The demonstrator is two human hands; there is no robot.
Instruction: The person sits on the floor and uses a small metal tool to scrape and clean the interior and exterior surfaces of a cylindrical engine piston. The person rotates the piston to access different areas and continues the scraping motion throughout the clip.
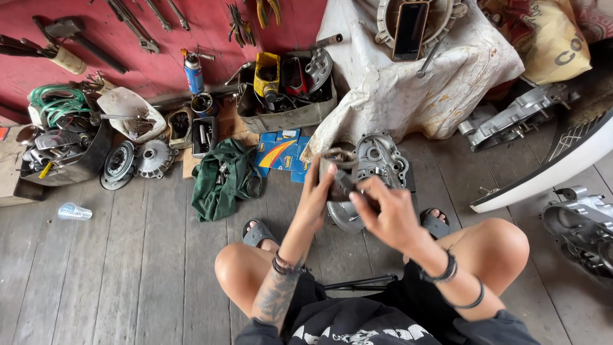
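Head view: a seated person, knees apart, works over a grey plank floor [128, 268] in front of a red wall [211, 32] hung with tools.
Far left: a dark tray of metal parts [57, 156] with a coil of green hose [54, 102] above it; a clear plastic cup [73, 211] lies on its side on the planks.
Left of centre: two round metal discs [137, 160] lean side by side; a green cloth [223, 179] lies crumpled just right of them, near a blue spray can [193, 72].
Centre back: a grey metal box [287, 96] holds a yellow container and loose parts; blue printed cartons [281, 153] lie in front of it.
Left hand [316, 198]: grasping the left side of a small grey engine part [338, 176], fingers curled around its edge.
Right hand [389, 214]: clenched on the right side of the same part, thumb and fingers pinching at a dark piece on it.
Engine part: held in the air between both hands, above the feet, just in front of an engine casing [380, 160] standing on the floor.
Right: a stained white cloth [408, 83] drapes a mound with a phone [410, 29] on top; another silver crankcase [517, 118] lies beyond, and a white curved panel [549, 172] crosses the corner.
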